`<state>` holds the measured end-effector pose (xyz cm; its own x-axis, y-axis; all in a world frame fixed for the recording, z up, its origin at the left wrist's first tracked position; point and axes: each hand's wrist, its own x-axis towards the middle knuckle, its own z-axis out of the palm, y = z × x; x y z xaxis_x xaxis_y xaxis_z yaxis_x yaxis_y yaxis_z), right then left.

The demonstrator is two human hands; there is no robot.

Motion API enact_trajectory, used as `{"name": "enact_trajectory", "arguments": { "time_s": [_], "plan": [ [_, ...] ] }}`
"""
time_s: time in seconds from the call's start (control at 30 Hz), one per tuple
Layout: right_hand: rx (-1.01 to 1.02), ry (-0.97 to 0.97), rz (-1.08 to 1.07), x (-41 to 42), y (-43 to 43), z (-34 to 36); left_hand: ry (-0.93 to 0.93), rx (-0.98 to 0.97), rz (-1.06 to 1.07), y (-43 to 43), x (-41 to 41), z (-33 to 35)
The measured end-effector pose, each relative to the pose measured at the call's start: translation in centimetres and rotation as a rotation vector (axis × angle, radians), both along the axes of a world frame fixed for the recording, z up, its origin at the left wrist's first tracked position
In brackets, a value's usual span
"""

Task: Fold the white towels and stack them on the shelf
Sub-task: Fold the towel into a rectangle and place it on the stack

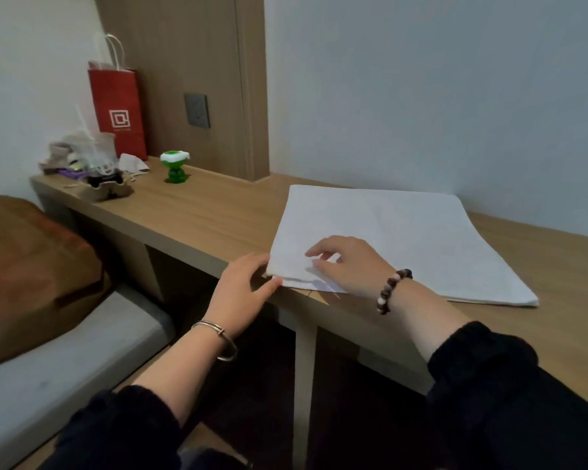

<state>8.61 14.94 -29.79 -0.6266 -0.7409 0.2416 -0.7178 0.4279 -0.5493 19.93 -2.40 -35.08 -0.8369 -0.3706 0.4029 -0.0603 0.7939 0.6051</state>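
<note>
Bracing the towel (pixel 404 232) corner, the left hand (pixel 248 281) lies released. The right hand (pixel 348 266) grip pinches it, apparently to fold.

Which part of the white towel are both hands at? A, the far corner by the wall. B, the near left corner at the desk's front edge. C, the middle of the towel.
B: the left hand and the right hand both touch the white towel at its near left corner, by the front edge of the desk.

Towel (pixel 404 239) lies on desk (pixel 201 215), right of figurine (pixel 175 166).
</note>
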Motion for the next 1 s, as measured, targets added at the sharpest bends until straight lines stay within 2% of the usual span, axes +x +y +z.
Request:
{"name": "enact_trajectory", "arguments": {
  "time_s": [0.1, 0.13, 0.27, 0.5, 0.7, 0.8, 0.87, 1.0],
  "plan": [
    [0.026, 0.007, 0.058, 0.3, -2.3, -0.5, 0.048, 0.273, -0.013, -0.7, 0.2, -0.6],
    [0.038, 0.022, 0.065, 0.2, -2.6, -0.7, 0.068, 0.309, -0.027, -0.7, 0.1, -0.8],
    [0.057, 0.09, 0.095, -0.5, -3.0, -1.1, 0.1, 0.322, -0.049, -0.3, -0.2, -1.3],
    [-0.055, 0.149, 0.077, -0.7, -3.3, -1.6, 0.159, 0.413, -0.031, -0.1, -0.8, -1.8],
    [-0.404, -0.102, 0.028, 0.0, -2.2, 0.0, 0.184, 0.376, -0.031, 0.0, -1.1, -2.0],
    [-0.493, -0.071, -0.003, -0.1, -1.7, 0.5, 0.188, 0.367, -0.028, 0.0, -1.1, -2.0],
    [-0.448, 0.023, 0.037, 0.2, -1.7, 0.4, 0.195, 0.362, -0.026, 0.0, -1.0, -2.0],
    [-0.223, 0.177, 0.135, 0.8, -2.1, -0.5, 0.192, 0.355, -0.024, 0.0, -0.9, -1.8]
  ]
}}
